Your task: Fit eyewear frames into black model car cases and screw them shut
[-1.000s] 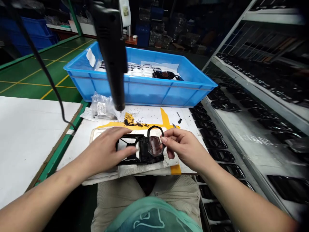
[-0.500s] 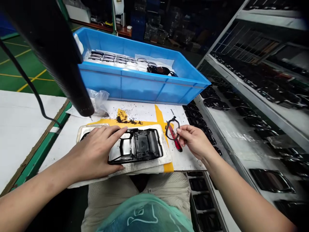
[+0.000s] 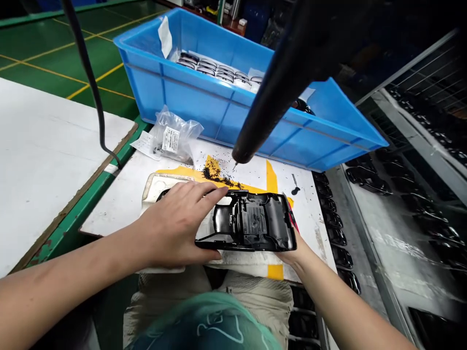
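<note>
A glossy black model car body shell (image 3: 260,221) lies with its hollow underside facing up, over a white pad (image 3: 153,187). My left hand (image 3: 178,221) is closed over its left end, fingers along the far edge and thumb at the near edge. My right hand (image 3: 295,253) reaches under the shell's right end and holds it there; its fingers are hidden. A red utility knife (image 3: 293,218) shows partly beside that end. Beyond the shell, tiny black screws (image 3: 221,179) are scattered on yellow tape. The thin black ring seen earlier cannot be made out.
A black electric screwdriver (image 3: 251,138) hangs above the screws, its bit pointing down. Behind it stands a blue bin (image 3: 204,104) of packed parts. A clear plastic bag (image 3: 173,136) lies at the left. Racks with black shells (image 3: 367,179) line the right side.
My right hand has moved from above the knife, where it pinched a thin black ring, to beneath the shell's right end. The view has shifted, and the screwdriver appears farther right.
</note>
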### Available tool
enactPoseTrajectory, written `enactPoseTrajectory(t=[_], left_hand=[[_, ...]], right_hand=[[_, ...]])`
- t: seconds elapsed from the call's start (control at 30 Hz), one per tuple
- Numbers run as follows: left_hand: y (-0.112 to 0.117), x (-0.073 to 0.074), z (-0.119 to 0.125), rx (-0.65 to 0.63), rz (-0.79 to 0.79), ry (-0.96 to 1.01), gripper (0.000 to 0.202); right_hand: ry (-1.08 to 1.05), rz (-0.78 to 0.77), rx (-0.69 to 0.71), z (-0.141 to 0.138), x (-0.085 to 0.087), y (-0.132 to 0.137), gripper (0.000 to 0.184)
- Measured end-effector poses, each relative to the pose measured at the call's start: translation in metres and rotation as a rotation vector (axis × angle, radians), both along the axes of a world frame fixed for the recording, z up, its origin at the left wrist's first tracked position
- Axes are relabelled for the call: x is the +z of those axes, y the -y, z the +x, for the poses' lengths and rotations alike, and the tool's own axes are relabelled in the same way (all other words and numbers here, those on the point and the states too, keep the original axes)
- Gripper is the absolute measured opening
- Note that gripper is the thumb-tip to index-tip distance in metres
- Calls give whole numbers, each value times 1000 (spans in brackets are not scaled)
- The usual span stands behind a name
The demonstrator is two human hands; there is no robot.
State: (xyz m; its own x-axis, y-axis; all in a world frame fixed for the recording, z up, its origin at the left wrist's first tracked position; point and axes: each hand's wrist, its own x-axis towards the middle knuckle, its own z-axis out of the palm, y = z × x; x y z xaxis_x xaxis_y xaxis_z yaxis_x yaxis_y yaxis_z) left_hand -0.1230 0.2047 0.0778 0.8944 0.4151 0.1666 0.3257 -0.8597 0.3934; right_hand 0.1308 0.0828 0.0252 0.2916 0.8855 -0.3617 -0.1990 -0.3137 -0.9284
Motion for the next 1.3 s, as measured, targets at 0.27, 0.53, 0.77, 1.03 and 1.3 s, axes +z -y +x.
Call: enactPoseTrajectory(t=[0.27, 0.53, 0.77, 1.03, 1.3], left_hand=[[-3, -1, 0, -351, -64, 86, 59], [2, -11, 3, -342, -97, -55, 81], [1, -10, 1, -371, -112, -71, 76], [2, -6, 3, -358, -73, -125, 76], [0, -9, 2, -381, -113, -88, 79]], right_hand=[[-84, -72, -52, 0, 4, -4, 43], [-70, -70, -57, -1, 1, -3, 47], [-9, -83, -50, 1, 1, 0, 45], [42, -110, -46, 4, -3, 1, 52], [119, -90, -2, 9, -11, 5, 58]])
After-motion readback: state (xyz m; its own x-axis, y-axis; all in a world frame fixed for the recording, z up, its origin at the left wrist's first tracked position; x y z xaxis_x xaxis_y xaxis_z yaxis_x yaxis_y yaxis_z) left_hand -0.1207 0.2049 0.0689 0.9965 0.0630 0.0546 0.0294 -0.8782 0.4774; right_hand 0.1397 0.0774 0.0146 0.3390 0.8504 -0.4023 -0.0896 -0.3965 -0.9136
